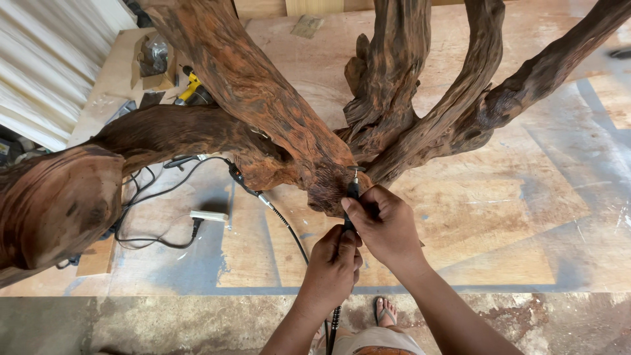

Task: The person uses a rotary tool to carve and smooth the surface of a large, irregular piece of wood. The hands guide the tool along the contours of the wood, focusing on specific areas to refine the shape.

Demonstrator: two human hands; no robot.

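A big reddish-brown gnarled root [276,112] with several thick branches stands on a plywood floor [499,217]. Both hands grip a slim black rotary handpiece [353,194] on a flexible shaft. Its small bit tip touches the underside of the root's central knot. My right hand [384,227] wraps the front of the handpiece just below the tip. My left hand [334,266] grips it lower down, where the flexible shaft [333,325] drops toward me.
A black cable [276,213] and cords loop on the plywood under the root, beside a white plug strip [209,215]. A yellow power tool [190,89] and a cardboard box [152,62] lie at the back left. My sandalled foot [386,310] stands on the concrete edge.
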